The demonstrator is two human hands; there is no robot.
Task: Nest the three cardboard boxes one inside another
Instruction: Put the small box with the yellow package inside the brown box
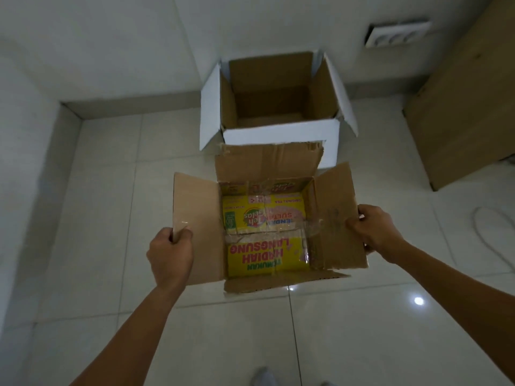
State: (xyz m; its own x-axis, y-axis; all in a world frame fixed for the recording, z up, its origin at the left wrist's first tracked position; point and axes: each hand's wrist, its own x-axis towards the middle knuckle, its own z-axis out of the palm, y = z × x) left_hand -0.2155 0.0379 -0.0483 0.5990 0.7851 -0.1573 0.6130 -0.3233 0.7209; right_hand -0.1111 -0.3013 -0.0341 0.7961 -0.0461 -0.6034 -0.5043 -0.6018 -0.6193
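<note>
Boxes are what we have in hand: our left hand pinches the outer edge of the left flap of a brown cardboard box, thumb on top and fingers curled underneath. Our right hand is closed the same way on the outer edge of the right flap, which carries a strip of clear tape and a faint smudge.

We hold this brown box above the floor, all four flaps spread open. Its far flap overlaps the near white flap of the box behind it; we cannot tell whether they touch.

Inside the brown box we see yellow printed panels; whether they are its own lining or a smaller box nested within, we cannot tell. The print reads upside down to us: "TEMUKAN HADIAH LANGSUNG" in green and red near us, then a "Teh Gelas" logo, "SULTAN" and "ORIGINAL TEA" farther in. Clear tape runs across the middle seam.

Just beyond stands a larger white cardboard box with a bare brown interior, open and upright on the tiled floor against the wall.

At the right stands a wooden cabinet, and a white wall socket sits above.
</note>
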